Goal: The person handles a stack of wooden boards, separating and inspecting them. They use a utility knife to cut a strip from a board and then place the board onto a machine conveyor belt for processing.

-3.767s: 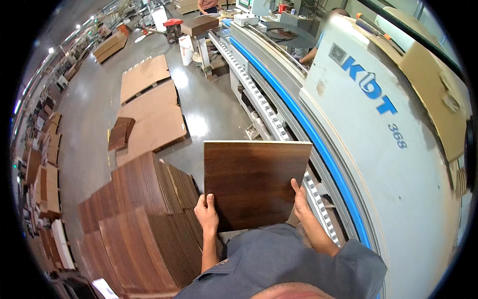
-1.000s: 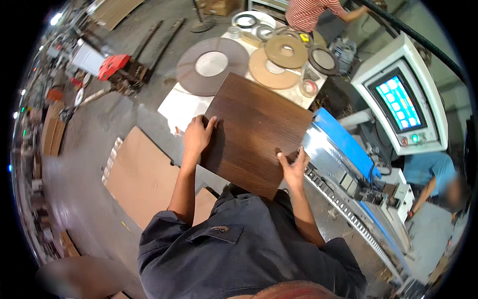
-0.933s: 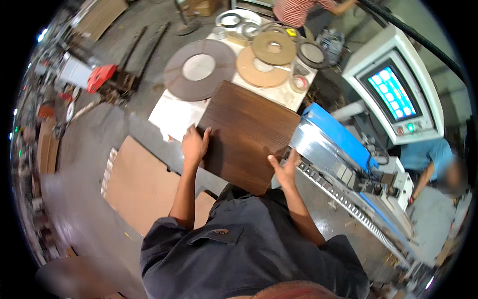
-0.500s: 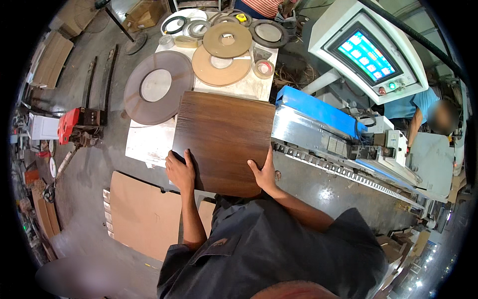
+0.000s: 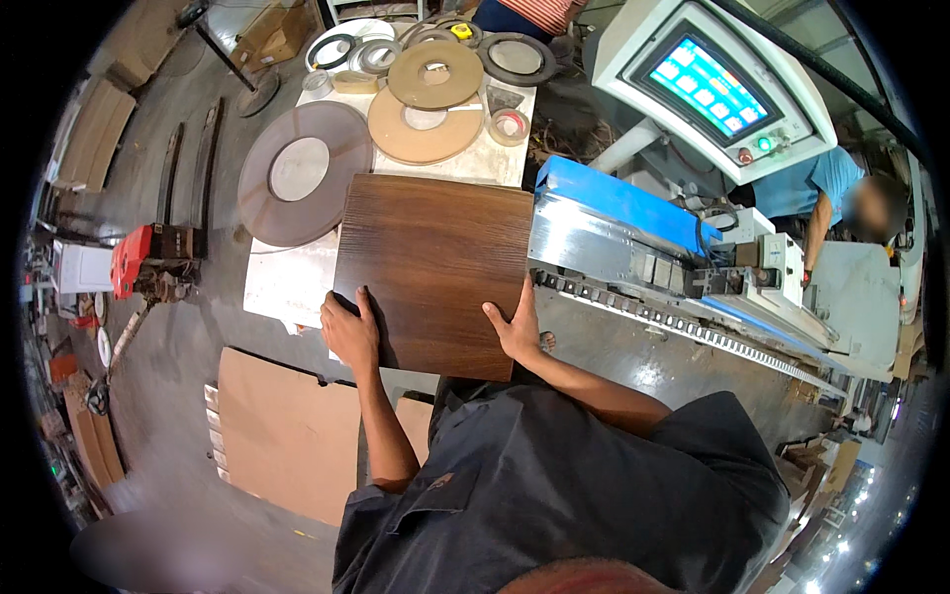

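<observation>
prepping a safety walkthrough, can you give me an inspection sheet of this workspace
Surface: white table, partly covered by rolls
Workpiece: dark brown wood-grain panel, broad face up
Clutter: large grey-brown roll, olive-brown roll, small yellow item
Hands: left hand grips panel's left edge; right hand its right
Cables: black cable or hose, upper right
Surroundings: lit control screen, red pallet jack, co-worker's blue sleeve

smooth grey floor (image 5: 173, 396), I get glare off it right of centre, white rectangular table (image 5: 282, 282) ahead, black round-based metal stand (image 5: 259, 94) upper left, brown cardboard carton (image 5: 282, 42) near it, small round white lights (image 5: 843, 546) along my lower-right rim
</observation>
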### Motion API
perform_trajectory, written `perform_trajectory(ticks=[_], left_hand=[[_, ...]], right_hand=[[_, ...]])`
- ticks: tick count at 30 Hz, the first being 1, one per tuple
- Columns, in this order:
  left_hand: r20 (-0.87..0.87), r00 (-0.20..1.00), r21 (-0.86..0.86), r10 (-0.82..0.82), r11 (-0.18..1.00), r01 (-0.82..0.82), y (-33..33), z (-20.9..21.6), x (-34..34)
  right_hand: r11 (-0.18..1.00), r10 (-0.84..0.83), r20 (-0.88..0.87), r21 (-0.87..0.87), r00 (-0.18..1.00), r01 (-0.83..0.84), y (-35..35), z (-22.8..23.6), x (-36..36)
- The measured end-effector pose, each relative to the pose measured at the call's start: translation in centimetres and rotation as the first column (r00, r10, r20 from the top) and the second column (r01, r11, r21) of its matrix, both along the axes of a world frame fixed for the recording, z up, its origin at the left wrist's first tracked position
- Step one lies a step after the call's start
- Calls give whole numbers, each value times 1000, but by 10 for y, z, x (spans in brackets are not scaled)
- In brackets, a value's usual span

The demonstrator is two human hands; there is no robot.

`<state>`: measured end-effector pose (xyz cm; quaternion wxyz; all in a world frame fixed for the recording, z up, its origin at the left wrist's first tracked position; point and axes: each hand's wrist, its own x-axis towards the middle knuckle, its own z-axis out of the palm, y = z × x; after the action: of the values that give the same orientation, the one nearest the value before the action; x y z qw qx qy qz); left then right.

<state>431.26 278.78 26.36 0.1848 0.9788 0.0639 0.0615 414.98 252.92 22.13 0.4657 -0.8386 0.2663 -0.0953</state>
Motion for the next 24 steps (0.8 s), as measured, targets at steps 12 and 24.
perform_trajectory(ticks=[12,24], left_hand=[[23,999,7,-31,999,31,3,-7,0],[-24,999,-2,-35,999,35,1,1,0]], right_hand=[[997,-43,92,69,995,36,-1,6,4],[986,-86,145,156,986,64,0,4,5]])
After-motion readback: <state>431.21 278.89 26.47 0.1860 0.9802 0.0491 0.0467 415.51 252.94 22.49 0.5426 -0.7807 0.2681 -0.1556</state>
